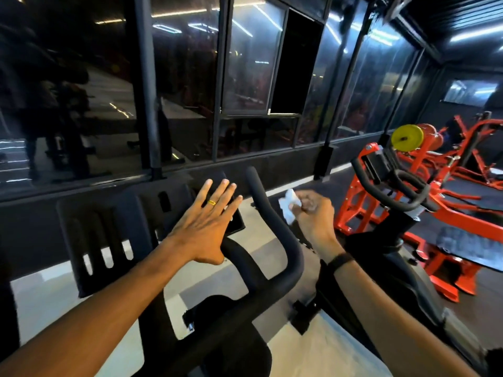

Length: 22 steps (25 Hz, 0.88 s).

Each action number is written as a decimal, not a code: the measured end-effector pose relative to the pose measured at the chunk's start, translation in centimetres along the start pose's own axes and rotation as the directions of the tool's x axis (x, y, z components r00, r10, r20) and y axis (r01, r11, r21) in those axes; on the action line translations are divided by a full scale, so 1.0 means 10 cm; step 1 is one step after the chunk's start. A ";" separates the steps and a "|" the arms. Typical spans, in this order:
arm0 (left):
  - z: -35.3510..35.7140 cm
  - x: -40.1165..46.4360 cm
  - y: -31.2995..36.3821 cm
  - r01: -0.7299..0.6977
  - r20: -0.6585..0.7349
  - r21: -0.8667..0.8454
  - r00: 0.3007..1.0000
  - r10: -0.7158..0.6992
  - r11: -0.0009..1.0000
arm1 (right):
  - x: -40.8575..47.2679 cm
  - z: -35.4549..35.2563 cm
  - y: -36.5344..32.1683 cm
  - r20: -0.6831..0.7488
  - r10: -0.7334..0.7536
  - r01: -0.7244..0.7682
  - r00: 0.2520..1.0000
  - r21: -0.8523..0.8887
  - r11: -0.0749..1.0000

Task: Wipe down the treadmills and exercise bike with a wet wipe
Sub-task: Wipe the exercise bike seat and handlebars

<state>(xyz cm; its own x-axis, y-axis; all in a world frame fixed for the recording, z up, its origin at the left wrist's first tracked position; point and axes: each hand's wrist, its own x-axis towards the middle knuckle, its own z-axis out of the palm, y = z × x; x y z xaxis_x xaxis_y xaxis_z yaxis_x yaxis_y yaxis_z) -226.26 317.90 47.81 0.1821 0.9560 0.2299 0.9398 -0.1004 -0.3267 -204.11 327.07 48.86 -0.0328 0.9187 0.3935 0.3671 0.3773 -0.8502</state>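
Left hand [205, 227] flat, fingers straight and together, over small black console [235, 223] of exercise bike [283, 257]; gold ring [211, 202] on one finger. Right hand [313, 213] curled, pinching crumpled white wet wipe [289, 206] just right of black handlebar [272, 213], not touching it. Second bike [394, 183] further right.

We see a floor [54, 295] of pale grey panels edged by a white strip along the dark wall. On it stands the black exercise bike [275, 257] nearest us, a second black bike [392, 186] to the right, and beyond that orange weight machines [462, 240] on darker flooring, with a black mat [468, 243] lying beside them.
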 end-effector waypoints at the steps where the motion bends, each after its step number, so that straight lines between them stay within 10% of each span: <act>1: 0.01 0.00 0.00 0.005 -0.001 0.001 1.000 -0.005 1.000 | 0.21 0.12 -0.04 -0.003 -0.079 0.078 0.997 -0.073 0.994; 6: 0.03 -0.01 0.01 0.053 -0.011 0.000 0.999 -0.053 0.999 | 1.00 0.86 -0.31 0.263 -0.574 0.631 0.775 -0.355 0.690; 10: -0.01 -0.02 0.02 0.071 -0.004 -0.034 0.997 -0.071 0.997 | 1.10 1.14 -0.20 0.555 -0.634 0.822 0.539 -0.512 0.250; 16: -0.04 -0.01 0.05 0.078 -0.003 -0.011 0.997 -0.078 0.997 | 0.94 0.87 -0.09 0.606 -0.600 0.830 0.523 -0.522 0.197; 22: -0.04 -0.06 0.06 0.103 -0.019 0.025 0.995 -0.102 0.994 | 0.41 0.50 0.14 0.687 -0.299 0.736 0.662 -0.523 0.429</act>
<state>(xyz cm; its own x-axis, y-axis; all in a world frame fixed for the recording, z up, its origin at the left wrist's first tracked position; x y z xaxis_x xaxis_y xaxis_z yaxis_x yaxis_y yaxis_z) -225.63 317.17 47.87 0.0903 0.9559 0.2795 0.9461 0.0053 -0.3237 -208.36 331.97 47.53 -0.7701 0.5756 0.2750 0.6197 0.7774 0.1082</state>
